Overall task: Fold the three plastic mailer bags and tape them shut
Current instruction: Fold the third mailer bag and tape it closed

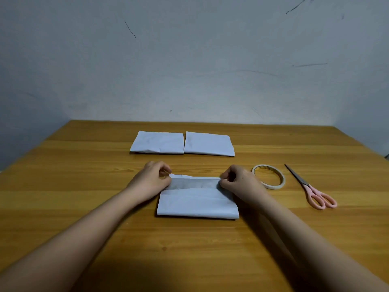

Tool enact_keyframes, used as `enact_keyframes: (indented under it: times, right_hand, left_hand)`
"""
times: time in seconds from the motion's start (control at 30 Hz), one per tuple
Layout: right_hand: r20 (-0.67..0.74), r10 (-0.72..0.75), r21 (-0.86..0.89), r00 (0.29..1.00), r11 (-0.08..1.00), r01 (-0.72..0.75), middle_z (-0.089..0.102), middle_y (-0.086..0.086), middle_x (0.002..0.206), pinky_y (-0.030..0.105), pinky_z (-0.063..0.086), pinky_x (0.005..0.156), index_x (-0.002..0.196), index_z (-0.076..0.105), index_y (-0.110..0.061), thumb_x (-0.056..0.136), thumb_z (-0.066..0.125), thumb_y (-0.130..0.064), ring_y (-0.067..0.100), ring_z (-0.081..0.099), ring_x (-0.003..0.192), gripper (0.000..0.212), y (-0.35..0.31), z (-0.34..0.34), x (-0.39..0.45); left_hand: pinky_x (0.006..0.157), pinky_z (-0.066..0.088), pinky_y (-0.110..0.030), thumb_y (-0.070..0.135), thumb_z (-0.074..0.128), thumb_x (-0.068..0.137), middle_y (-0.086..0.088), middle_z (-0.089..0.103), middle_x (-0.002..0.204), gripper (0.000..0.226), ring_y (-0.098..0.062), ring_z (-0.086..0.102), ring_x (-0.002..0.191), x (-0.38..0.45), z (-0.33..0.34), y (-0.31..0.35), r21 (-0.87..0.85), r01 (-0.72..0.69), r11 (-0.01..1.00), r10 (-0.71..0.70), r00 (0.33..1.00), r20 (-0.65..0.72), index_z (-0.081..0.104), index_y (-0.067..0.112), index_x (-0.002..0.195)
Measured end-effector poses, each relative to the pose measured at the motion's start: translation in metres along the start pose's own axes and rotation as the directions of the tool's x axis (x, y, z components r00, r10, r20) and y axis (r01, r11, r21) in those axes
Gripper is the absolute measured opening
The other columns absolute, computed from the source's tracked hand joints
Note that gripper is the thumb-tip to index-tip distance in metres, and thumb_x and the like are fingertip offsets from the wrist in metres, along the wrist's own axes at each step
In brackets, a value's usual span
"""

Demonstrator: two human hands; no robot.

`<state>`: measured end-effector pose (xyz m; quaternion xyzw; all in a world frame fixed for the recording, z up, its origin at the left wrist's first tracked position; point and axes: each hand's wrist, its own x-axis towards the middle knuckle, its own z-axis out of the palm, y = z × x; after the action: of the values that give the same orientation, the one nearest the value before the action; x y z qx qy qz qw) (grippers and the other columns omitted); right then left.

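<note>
Right now two bare hands work on a white plastic mailer bag (197, 204) that lies flat near the middle of the wooden worktop (84, 207). This near bag is smooth and folded into a wide rectangle, and a grey strip runs across its far edge. The left hand (152, 179) has curled fingers and pinches the left end of that far edge. The right hand (240, 182) has curled fingers too and pinches the right end.

Farther back, two more folded white bags lie side by side, just touching. The left folded bag (157, 142) looks a bit crinkly. The right folded bag (208, 143) looks flatter.

Just beside the right hand lies a round roll of pale tape (273, 185), flat like a ring. Near it lie scissors (309, 188) with grey blades and pink loop handles. The worktop is shiny yellow-brown wood with long stripes.
</note>
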<state>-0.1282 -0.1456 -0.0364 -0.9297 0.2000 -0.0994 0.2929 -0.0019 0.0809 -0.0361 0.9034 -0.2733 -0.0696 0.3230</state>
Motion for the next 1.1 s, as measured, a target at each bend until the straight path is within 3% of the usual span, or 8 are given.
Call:
enact_keyframes:
  times: [0.13, 0.3, 0.43, 0.53, 0.67, 0.8, 0.97, 1.1]
  right_hand:
    - [-0.001, -0.022, 0.043, 1.000, 0.999, 0.022, 0.055, -0.003, 0.100, 0.028, 0.042, 0.075, 0.086, 0.061, -0.021, 0.086, 0.061, -0.031, 0.012, 0.054, 0.089, 0.010, -0.003, -0.001, 0.001]
    - [0.003, -0.047, 0.152, 0.999, 0.987, 0.046, 0.056, 0.000, 0.100, 0.027, 0.038, 0.077, 0.085, 0.066, -0.020, 0.087, 0.063, -0.034, 0.010, 0.052, 0.090, 0.014, -0.001, -0.001, 0.004]
    - [-0.084, -0.039, 0.221, 0.996, 0.974, 0.057, 0.060, -0.004, 0.096, 0.030, 0.044, 0.076, 0.085, 0.065, -0.023, 0.090, 0.060, -0.035, 0.011, 0.056, 0.090, 0.014, 0.003, -0.001, 0.006]
    - [-0.204, 0.006, 0.277, 0.979, 0.960, 0.052, 0.063, -0.008, 0.086, 0.027, 0.045, 0.065, 0.087, 0.067, -0.021, 0.092, 0.058, -0.031, 0.010, 0.058, 0.078, 0.014, 0.005, -0.011, 0.005]
    - [-0.351, 0.001, 0.021, 0.936, 1.000, 0.007, 0.066, -0.007, 0.087, 0.036, 0.051, 0.069, 0.092, 0.065, -0.023, 0.092, 0.057, -0.029, 0.015, 0.061, 0.080, 0.011, 0.028, -0.043, 0.005]
    - [-0.163, 0.000, -0.324, 0.987, 0.945, -0.053, 0.060, -0.005, 0.105, 0.038, 0.047, 0.088, 0.107, 0.062, -0.027, 0.089, 0.056, -0.043, 0.018, 0.053, 0.104, 0.025, 0.055, -0.063, 0.001]
    - [-0.087, -0.016, -0.491, 0.996, 0.871, -0.029, 0.052, -0.003, 0.124, 0.037, 0.034, 0.100, 0.120, 0.056, -0.029, 0.084, 0.057, -0.056, 0.019, 0.044, 0.119, 0.045, 0.064, -0.062, -0.011]
    - [-0.080, -0.052, -0.525, 0.995, 0.851, 0.002, 0.052, -0.005, 0.122, 0.034, 0.032, 0.099, 0.119, 0.055, -0.031, 0.083, 0.058, -0.053, 0.018, 0.043, 0.118, 0.042, 0.073, -0.063, -0.013]
  left_hand:
    - [0.085, 0.041, -0.024, 0.018, 0.055, 0.091, 0.005, 0.049, 0.110, 0.013, -0.008, 0.053, 0.091, -0.001, -0.004, 0.008, -0.026, -0.072, 0.997, 0.072, 0.997, -0.023, 0.061, 0.028, 0.097]
    - [0.086, 0.040, -0.024, 0.018, 0.057, 0.092, 0.006, 0.057, 0.107, 0.015, -0.009, 0.052, 0.101, -0.001, -0.007, 0.013, -0.066, -0.149, 0.987, 0.146, 0.988, -0.040, 0.060, 0.033, 0.088]
    - [0.081, 0.043, -0.020, 0.016, 0.056, 0.092, 0.007, 0.061, 0.104, 0.014, -0.006, 0.056, 0.097, -0.002, -0.007, 0.018, -0.136, -0.174, 0.975, 0.168, 0.985, -0.048, 0.064, 0.028, 0.089]
    - [0.075, 0.044, -0.019, 0.016, 0.055, 0.093, 0.010, 0.064, 0.101, 0.014, -0.004, 0.058, 0.093, -0.002, -0.006, 0.023, -0.201, -0.173, 0.964, 0.164, 0.984, -0.063, 0.066, 0.024, 0.090]
    - [0.075, 0.044, -0.016, 0.015, 0.053, 0.095, 0.014, 0.066, 0.096, 0.015, 0.000, 0.058, 0.090, 0.003, -0.006, 0.042, -0.250, -0.205, 0.946, 0.196, 0.979, -0.063, 0.067, 0.022, 0.090]
    - [0.084, 0.045, -0.023, 0.014, 0.054, 0.094, 0.013, 0.067, 0.091, 0.016, -0.007, 0.061, 0.092, 0.011, 0.005, 0.066, -0.279, -0.228, 0.933, 0.228, 0.973, -0.032, 0.067, 0.022, 0.088]
    - [0.086, 0.046, -0.023, 0.016, 0.054, 0.093, 0.010, 0.068, 0.093, 0.016, -0.007, 0.061, 0.095, 0.017, 0.025, 0.095, -0.297, -0.236, 0.925, 0.250, 0.968, 0.010, 0.070, 0.017, 0.092]
    - [0.088, 0.049, -0.028, 0.017, 0.056, 0.091, 0.008, 0.069, 0.094, 0.014, -0.008, 0.063, 0.094, 0.020, 0.044, 0.119, -0.241, -0.251, 0.938, 0.270, 0.961, 0.052, 0.069, 0.022, 0.088]
